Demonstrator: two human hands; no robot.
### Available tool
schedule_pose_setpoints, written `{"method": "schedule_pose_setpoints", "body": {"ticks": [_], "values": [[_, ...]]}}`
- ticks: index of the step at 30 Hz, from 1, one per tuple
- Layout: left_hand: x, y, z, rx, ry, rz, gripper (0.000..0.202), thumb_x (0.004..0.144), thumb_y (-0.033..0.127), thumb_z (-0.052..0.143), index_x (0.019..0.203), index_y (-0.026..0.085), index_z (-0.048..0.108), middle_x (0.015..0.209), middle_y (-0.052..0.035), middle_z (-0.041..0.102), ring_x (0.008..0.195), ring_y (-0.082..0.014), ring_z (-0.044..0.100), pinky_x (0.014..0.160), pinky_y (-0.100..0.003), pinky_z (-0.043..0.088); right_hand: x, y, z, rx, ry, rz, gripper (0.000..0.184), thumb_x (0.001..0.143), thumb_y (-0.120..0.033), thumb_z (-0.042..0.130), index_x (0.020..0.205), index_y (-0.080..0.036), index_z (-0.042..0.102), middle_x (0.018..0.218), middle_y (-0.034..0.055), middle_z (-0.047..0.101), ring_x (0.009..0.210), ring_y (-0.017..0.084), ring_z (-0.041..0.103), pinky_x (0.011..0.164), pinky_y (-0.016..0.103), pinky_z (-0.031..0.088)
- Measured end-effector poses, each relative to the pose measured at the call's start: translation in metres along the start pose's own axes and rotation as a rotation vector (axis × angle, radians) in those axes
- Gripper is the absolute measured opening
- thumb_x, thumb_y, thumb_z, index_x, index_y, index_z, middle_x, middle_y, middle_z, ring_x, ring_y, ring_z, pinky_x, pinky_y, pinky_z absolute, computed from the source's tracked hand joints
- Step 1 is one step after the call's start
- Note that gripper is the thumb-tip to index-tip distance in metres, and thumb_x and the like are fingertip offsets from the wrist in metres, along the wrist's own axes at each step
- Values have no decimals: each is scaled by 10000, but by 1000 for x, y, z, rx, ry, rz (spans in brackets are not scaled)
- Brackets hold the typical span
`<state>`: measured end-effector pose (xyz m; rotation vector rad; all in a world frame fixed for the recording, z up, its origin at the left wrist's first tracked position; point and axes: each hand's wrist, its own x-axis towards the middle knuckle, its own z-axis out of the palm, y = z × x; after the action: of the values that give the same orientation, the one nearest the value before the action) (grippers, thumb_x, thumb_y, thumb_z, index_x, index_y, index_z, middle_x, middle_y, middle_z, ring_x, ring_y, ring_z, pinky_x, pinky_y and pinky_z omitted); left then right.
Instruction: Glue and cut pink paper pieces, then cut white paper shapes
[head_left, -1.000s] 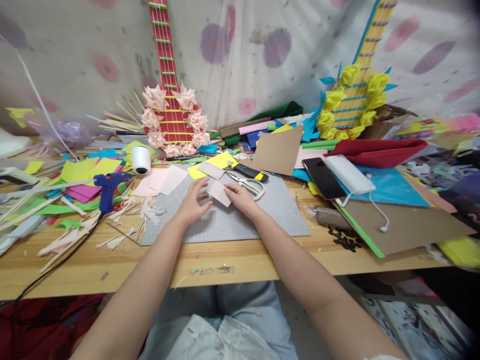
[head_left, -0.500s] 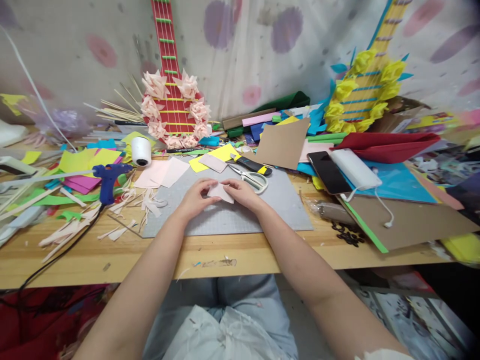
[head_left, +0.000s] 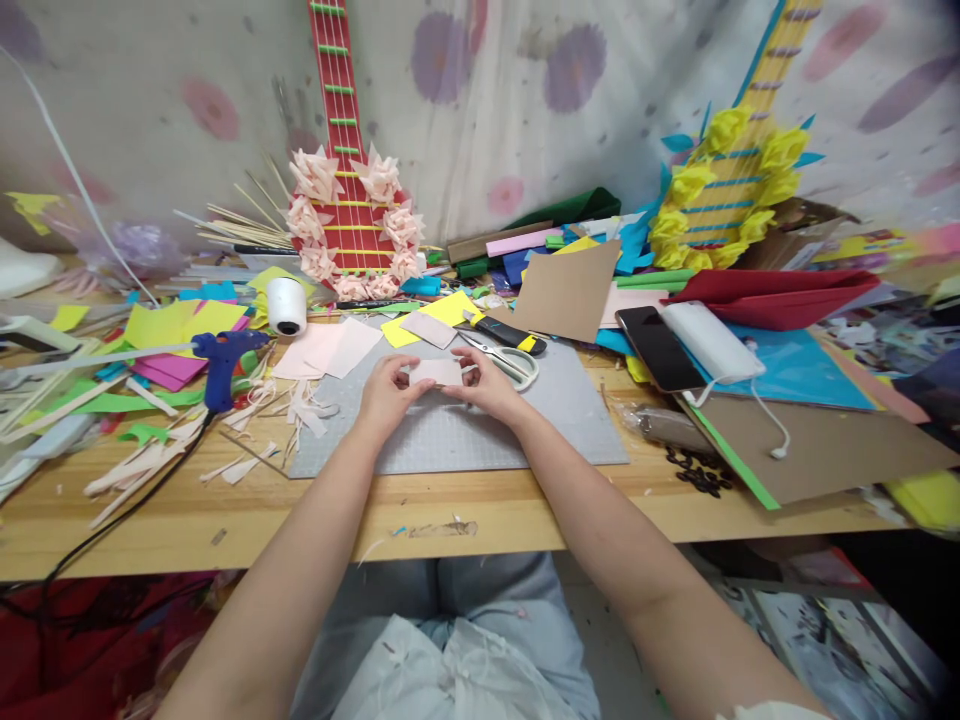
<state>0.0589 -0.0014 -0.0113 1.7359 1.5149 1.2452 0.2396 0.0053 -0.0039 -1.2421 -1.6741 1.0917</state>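
Observation:
A small pale pink foam piece (head_left: 437, 372) is held just above the grey cutting mat (head_left: 570, 420) by both hands. My left hand (head_left: 388, 395) pinches its left end and my right hand (head_left: 489, 387) pinches its right end, fingers closed on it. The piece looks folded into a narrow strip. Scissors (head_left: 504, 359) and a black-and-yellow utility knife (head_left: 510, 335) lie on the mat just beyond my right hand. More pale pink sheets (head_left: 326, 349) lie at the mat's far left corner.
A blue glue gun (head_left: 223, 358) and a white thread spool (head_left: 286, 304) sit left, among pink strips and coloured foam scraps. Red (head_left: 346, 190) and yellow (head_left: 720, 180) flower-trimmed paper guitars lean on the back wall. A phone (head_left: 658, 346), white power bank (head_left: 711, 340) and cardboard (head_left: 817, 450) lie right.
The pink piece lay flat and tilted on the mat under my fingers. Both hands have since lifted it, folded it narrower and turned it level.

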Motion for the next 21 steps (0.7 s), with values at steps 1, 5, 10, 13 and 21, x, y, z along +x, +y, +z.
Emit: {"method": "schedule_pose_setpoints", "body": {"ticks": [1, 5, 10, 13, 21], "values": [[1, -1, 0, -10, 2, -10, 349, 628, 359, 701, 925, 187, 633, 994, -49, 589, 629, -104, 543, 634, -281, 484, 1, 1, 1, 6, 10, 11, 611, 589, -287, 705, 1144, -193, 470, 1003, 29, 502, 566, 38, 452, 503, 194, 417], [2, -7, 1, -40, -3, -22, 349, 647, 362, 685, 936, 175, 629, 998, -60, 591, 635, -110, 566, 614, -276, 487, 4, 2, 4, 42, 19, 60, 439, 669, -303, 630, 1071, -192, 492, 875, -8, 511, 480, 31, 444, 408, 180, 375], [3, -8, 1, -34, -12, -31, 318, 682, 345, 650, 947, 172, 623, 1017, -61, 593, 612, -104, 572, 599, -270, 484, 10, 10, 4, 43, 40, 61, 340, 704, -301, 600, 1015, -193, 515, 768, -42, 508, 437, 29, 449, 406, 183, 379], [3, -7, 1, -14, -3, -30, 290, 715, 331, 613, 953, 167, 624, 1033, -63, 592, 597, -99, 569, 612, -275, 483, 14, 16, 6, 41, 70, 66, 318, 721, -294, 586, 1014, -191, 517, 757, -40, 519, 429, 31, 462, 394, 181, 390], [2, 3, -7, 161, 161, 42, 210, 757, 244, 533, 922, 160, 634, 997, -72, 558, 674, -113, 555, 674, -273, 479, 14, 14, 11, 153, 156, 125, 430, 738, -212, 562, 1153, -209, 450, 1065, 63, 536, 549, 53, 581, 396, 182, 485]]}}
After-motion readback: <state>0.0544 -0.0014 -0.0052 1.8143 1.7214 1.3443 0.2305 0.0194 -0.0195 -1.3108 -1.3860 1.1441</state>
